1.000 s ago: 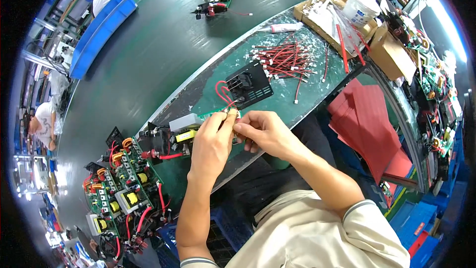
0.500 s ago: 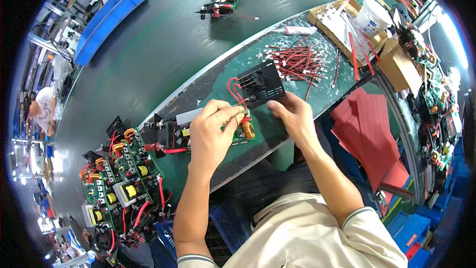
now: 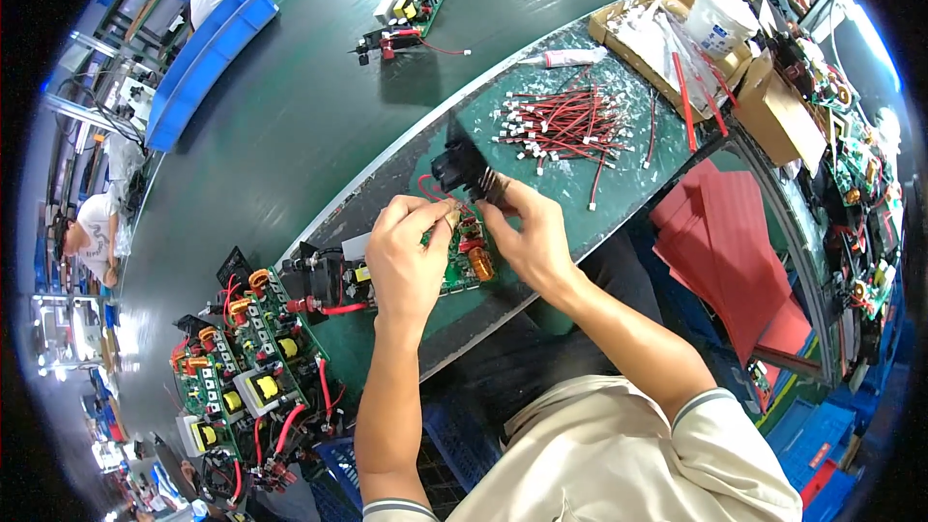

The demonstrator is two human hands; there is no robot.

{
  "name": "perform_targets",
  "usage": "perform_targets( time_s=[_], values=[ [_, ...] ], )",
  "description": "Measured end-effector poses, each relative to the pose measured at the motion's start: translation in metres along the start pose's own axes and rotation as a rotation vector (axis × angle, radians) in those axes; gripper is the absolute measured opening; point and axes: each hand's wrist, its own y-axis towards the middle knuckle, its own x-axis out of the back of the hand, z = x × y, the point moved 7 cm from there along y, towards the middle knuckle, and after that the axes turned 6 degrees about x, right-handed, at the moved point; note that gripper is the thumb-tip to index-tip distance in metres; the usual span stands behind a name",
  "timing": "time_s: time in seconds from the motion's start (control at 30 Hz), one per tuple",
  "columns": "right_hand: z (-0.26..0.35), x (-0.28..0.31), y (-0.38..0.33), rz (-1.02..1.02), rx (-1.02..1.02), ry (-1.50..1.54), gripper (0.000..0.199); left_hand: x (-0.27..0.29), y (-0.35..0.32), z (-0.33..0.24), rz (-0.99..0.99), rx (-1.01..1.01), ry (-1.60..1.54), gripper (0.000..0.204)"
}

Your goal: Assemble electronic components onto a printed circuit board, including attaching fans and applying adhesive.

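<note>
My right hand grips a black slotted end panel by its lower edge, with the panel tilted nearly edge-on. A black socket-like part sits on the panel, and a red wire loops from it down to my left fingertips. My left hand is closed in a pinch on that wire, just above a green circuit board. The wire's end is hidden by the fingers. On the board, a copper-wound coil and red parts show beside my right fingers; my left hand covers the rest.
Several assembled circuit boards crowd the bench at left. Beyond my hands lies a pile of red-and-black connector wires, near a tube and cardboard tray. Another board sits on the far green surface, with a blue bin leftward.
The black panel has turned from facing up to nearly edge-on and moved left, carried by my right hand. My left hand keeps its pinch by the board.
</note>
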Motion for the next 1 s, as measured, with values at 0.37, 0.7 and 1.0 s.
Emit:
perform_targets(
  time_s=[0.37, 0.7, 1.0],
  values=[
    [0.017, 0.005, -0.005, 0.074, 0.090, -0.096, 0.044, 0.000, 0.000, 0.004, 0.053, 0.072, -0.057, 0.014],
    [0.021, 0.002, -0.007, 0.064, 0.170, -0.150, 0.047, -0.002, -0.001, 0.004, 0.039, 0.009, -0.017, 0.013],
    [0.032, -0.002, -0.024, 0.032, 0.216, -0.248, 0.060, -0.003, -0.009, -0.017, -0.011, -0.131, 0.204, 0.012]
  ],
)
